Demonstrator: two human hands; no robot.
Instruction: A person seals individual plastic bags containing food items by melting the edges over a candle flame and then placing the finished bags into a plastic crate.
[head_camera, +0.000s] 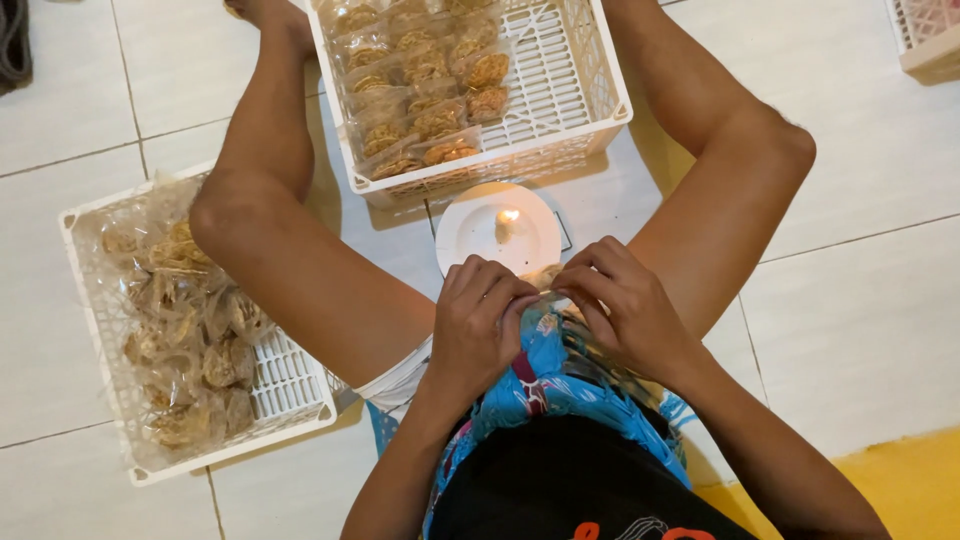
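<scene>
Seated on the tiled floor (860, 300), the person pinches a small clear plastic packet (546, 280) between both hands: left hand (480, 320) and right hand (622, 305) have fingers closed on its top edge, just beside the lit candle (508, 222) on a white plate (470, 235), likely close for heat-sealing. A white crate (590, 95) ahead holds neat packed rows; another basket (290, 385) at the left holds loose bags.

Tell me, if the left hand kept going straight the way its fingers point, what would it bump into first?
Probably the right hand, since the left hand points across at it, with a small clear packet pinched between them.
</scene>
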